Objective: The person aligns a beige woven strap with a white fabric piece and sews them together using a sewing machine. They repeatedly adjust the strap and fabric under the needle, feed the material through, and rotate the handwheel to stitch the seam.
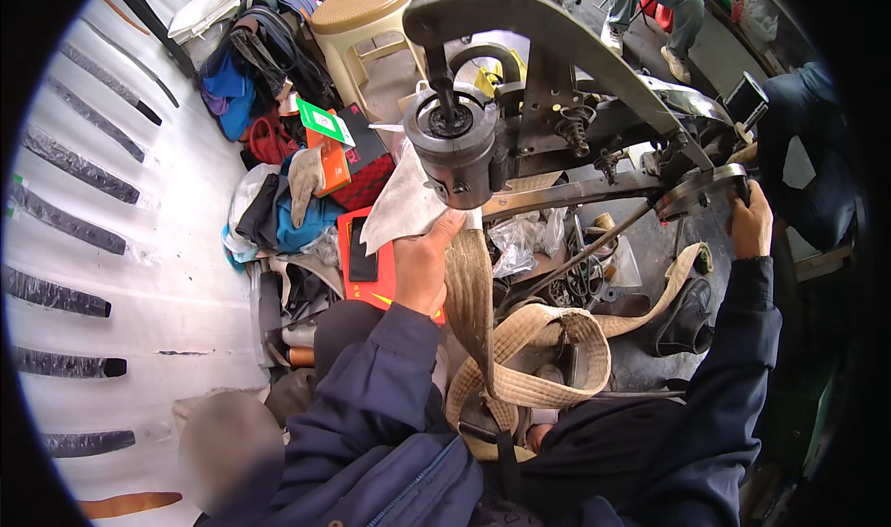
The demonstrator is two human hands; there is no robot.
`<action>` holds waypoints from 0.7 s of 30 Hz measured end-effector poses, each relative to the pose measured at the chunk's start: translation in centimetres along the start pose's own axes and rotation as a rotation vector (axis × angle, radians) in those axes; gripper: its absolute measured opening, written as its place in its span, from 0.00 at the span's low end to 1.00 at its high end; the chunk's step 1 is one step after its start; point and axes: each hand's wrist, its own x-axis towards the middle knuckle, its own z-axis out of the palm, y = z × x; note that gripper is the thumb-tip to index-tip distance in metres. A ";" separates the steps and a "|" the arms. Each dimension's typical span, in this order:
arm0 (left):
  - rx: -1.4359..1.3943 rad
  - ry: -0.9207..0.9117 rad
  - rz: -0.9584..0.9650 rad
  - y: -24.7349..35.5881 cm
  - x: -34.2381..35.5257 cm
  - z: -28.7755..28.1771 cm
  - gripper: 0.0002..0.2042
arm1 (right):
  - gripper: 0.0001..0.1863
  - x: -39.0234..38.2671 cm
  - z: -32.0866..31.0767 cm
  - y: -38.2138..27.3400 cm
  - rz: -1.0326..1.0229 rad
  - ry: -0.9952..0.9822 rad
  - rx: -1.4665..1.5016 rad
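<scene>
A hand-cranked shoe-repair sewing machine (452,160) stands before me, its dark metal arm reaching back to the right. My left hand (422,265) is closed on a long beige webbing strap (471,290) just below the round machine head, thumb on top. From there the strap drops and loops over my lap and the floor. A white cloth piece (406,198) lies beside the head, partly behind it. At the machine's right end, my right hand (750,223) is wrapped around the rim of the handwheel (698,193); some fingers are hidden.
Bags and clothes pile up at left, near a beige stool (360,17). A black phone (363,251) rests on a red packet (379,286). Wrapped dark strips (79,165) hang on the white left wall. Black shoes (685,318) stand on the floor. Other people sit at upper right.
</scene>
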 end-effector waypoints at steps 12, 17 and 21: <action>-0.007 -0.018 0.004 -0.2 0.2 -0.1 0.22 | 0.14 2.4 0.6 3.8 -0.056 0.146 -0.260; 0.013 -0.035 0.036 -0.2 0.0 -0.1 0.21 | 0.10 2.8 0.7 5.2 -0.209 0.183 -0.222; 0.014 -0.022 0.002 0.1 -0.1 -0.1 0.21 | 0.14 3.9 1.7 8.5 -0.011 0.099 -0.278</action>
